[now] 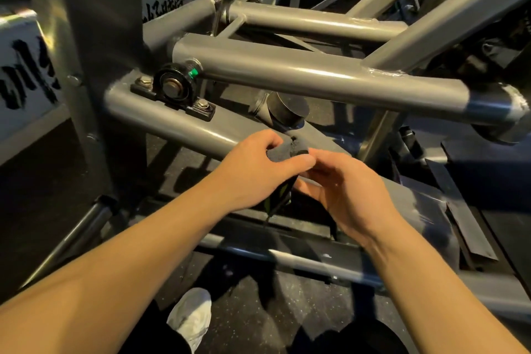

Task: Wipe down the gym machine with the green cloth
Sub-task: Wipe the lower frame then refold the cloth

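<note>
The gym machine's grey tube frame point(287, 72) fills the view, with a black bearing block point(172, 89) bolted to its lower tube. Both hands meet in front of that lower tube. My left hand point(253, 172) grips a bunched cloth point(286, 149) that looks dark here, with a green edge hanging below between the hands. My right hand point(344, 192) is curled against the cloth from the right, thumb touching its side. Most of the cloth is hidden by the fingers.
A dark upright post point(94, 66) stands at the left. A short metal peg point(287, 109) sticks up behind the hands. Flat grey base plates point(416, 210) lie below on the speckled floor. My white shoe point(192, 316) shows at the bottom.
</note>
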